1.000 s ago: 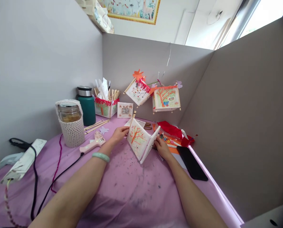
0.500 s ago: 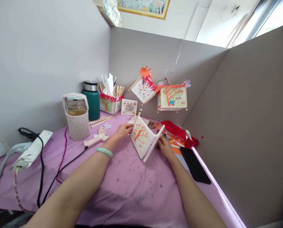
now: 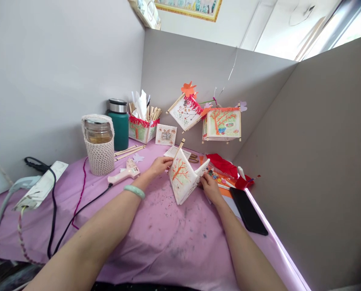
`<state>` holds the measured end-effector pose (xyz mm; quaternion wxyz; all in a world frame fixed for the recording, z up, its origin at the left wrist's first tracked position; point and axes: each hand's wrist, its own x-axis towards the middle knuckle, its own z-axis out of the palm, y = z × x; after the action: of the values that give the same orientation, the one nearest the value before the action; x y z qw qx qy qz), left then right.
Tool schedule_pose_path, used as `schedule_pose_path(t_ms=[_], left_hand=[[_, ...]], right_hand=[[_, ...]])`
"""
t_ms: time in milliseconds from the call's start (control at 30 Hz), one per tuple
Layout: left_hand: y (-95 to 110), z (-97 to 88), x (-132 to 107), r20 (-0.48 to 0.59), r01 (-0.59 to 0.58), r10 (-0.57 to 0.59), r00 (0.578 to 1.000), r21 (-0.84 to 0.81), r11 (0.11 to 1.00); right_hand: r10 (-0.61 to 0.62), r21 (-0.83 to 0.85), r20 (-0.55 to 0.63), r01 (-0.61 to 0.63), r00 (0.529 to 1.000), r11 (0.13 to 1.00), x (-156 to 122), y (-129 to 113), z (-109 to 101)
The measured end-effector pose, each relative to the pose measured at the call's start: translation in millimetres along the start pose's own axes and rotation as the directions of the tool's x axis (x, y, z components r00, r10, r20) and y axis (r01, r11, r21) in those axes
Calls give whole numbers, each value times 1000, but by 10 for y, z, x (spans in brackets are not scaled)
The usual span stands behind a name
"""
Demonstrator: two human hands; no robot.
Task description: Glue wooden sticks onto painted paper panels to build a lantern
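Note:
Both hands hold a small paper lantern frame [image 3: 182, 178] with an orange tree painted on its facing panel; it stands tilted on the purple tablecloth [image 3: 168, 238]. My left hand [image 3: 160, 165], with a green bangle on the wrist, grips its upper left edge by a wooden stick. My right hand [image 3: 208, 186] pinches the right side panel from behind. A pink glue gun [image 3: 124, 174] lies just left of my left hand.
A jar in a crochet cover [image 3: 98, 143], a green flask [image 3: 118, 123] and a box of sticks [image 3: 142, 125] stand at the back left. Two finished lanterns [image 3: 221, 124] hang by the grey partition. A black phone [image 3: 247, 210], red paper [image 3: 223, 165] and cables [image 3: 51, 202] lie about.
The view shifted slightly, and the lantern frame has folded a little closer together between the hands. Both hands stay on it in nearly the same place.

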<state>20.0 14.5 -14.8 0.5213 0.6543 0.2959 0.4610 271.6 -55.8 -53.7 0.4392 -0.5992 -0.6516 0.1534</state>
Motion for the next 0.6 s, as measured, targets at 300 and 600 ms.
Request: schedule_pose_path(t_ms=[300,600], left_hand=[[75,13,-33,23,18,-17,1000,-27,999],[100,-37,-45,-10,35,-35,999,-42,999]], right_hand=[[-1,-16,3,1,1000,1000,-13,-77,-27],[143,-261,-155,-180,978,948,36,41,-357]])
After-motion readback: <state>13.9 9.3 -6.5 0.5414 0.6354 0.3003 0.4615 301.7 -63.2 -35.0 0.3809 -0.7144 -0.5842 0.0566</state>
